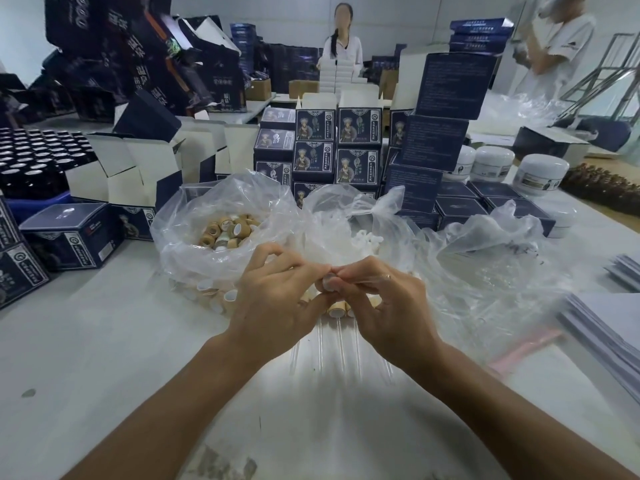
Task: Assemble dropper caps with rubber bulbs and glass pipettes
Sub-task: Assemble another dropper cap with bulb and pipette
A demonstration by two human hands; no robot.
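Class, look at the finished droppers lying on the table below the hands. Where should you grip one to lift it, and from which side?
Probably by the tan cap, pinched across its sides from above. The finished droppers lie flat, caps toward the bags and thin clear pipettes pointing toward the person. The cap is the widest, sturdiest part; the glass looks slender and fragile.

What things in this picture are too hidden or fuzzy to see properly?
Head view, the only one:
- The small white part: fingers of left hand and right hand cover most of it.
- Glass pipettes: tops hidden under the hands.
- White pieces: blurred by their clear bag.
- Box print: too small.
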